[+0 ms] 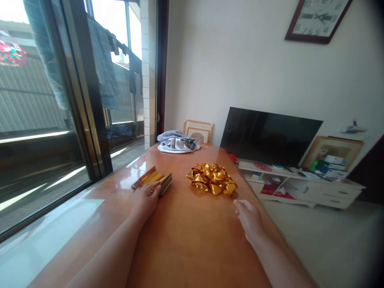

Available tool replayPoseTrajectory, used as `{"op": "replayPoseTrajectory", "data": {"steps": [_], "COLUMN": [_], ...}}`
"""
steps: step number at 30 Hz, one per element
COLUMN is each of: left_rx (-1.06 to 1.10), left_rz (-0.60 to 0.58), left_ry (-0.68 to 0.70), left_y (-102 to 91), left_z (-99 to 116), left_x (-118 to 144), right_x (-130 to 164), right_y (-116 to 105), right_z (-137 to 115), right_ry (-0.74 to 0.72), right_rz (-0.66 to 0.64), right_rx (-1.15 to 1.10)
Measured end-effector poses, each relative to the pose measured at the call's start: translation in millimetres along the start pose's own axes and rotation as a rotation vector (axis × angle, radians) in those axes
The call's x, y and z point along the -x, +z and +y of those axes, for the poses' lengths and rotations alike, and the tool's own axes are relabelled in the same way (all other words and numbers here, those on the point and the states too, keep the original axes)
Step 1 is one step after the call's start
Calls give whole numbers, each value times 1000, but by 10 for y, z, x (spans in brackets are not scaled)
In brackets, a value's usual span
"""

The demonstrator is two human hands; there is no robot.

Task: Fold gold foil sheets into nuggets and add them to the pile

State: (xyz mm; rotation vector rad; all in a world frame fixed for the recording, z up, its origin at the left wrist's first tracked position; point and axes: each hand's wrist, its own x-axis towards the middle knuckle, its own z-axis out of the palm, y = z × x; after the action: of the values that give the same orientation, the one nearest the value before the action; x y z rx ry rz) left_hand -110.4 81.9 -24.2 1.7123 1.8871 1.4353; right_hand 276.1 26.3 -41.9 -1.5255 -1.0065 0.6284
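The left hand (146,199) is laid on the near edge of a stack of gold sheets (153,179) at eleven o'clock on the table (186,240); its fingertips are hidden, so any grip cannot be told. The right hand (249,218) is held loosely open and empty, just short of a pile of folded gold pieces (212,178) at one o'clock. A cloth bundle (177,142) is seen at the table's far end.

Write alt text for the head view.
A person's left hand rests on a stack of gold foil sheets on a wooden table; the right hand lies open near a pile of folded gold foil pieces.
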Motion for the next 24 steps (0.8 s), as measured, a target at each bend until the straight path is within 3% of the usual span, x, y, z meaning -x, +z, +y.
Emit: {"op": "replayPoseTrajectory", "data": {"steps": [15,24], "left_rx": [-34,66], "left_rz": [11,20], "left_ry": [-62,-118], "left_y": [16,-42], "left_z": [-126,-53], "left_x": [-20,7], "right_x": [1,6], "right_y": [-12,-14], "right_z": [39,16], "right_ry": [-14,-17], "right_rz": [-19,-18], "right_rx": [17,15]}}
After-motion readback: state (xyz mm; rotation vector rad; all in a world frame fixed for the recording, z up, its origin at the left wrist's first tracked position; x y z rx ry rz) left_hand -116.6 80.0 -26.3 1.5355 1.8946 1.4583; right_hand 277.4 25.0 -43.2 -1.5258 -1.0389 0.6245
